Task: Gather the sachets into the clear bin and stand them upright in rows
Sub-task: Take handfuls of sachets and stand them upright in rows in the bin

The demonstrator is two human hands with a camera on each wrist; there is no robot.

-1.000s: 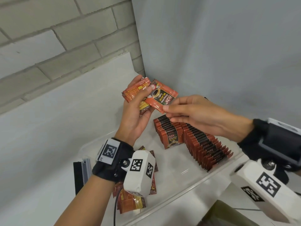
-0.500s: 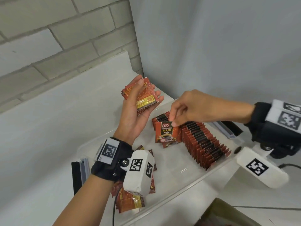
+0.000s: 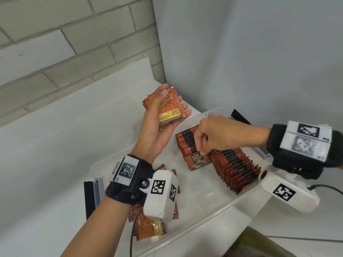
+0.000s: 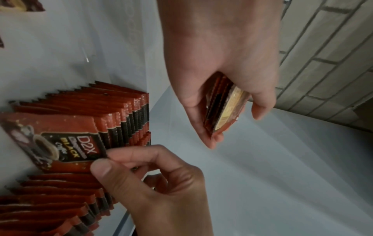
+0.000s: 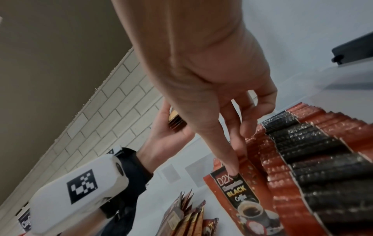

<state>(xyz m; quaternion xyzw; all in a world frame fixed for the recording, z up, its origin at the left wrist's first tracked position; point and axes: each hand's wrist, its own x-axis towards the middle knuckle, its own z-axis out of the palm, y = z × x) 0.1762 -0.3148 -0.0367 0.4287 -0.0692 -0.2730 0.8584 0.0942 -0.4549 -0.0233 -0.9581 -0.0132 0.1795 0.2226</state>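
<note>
Now the right hand (image 3: 213, 135) pinches a sachet (image 3: 198, 161) upright against the far row (image 3: 187, 140); the left hand (image 3: 157, 130) grips a spare stack (image 3: 165, 108) as supply.

One clear bin (image 3: 219, 206) sits on the desk (image 3: 46, 164). Inside it stand two rows of sachets: the far row (image 3: 187, 143) and the near row (image 3: 235, 167), each packed too tightly to count exactly, well over a dozen apiece. One sachet, the front sachet (image 3: 197, 161), faces outward at the end of the far row. One loose pile (image 3: 148, 227) of sachets lies flat in the bin, partly hidden, number unclear. One held stack (image 3: 167, 110) of a few sachets sits in the left hand (image 3: 157, 130). Two hands show, the other being the right hand (image 3: 219, 134). Two black holders lie outside the bin, one left holder (image 3: 91, 197), one far holder (image 3: 239, 116)
</note>
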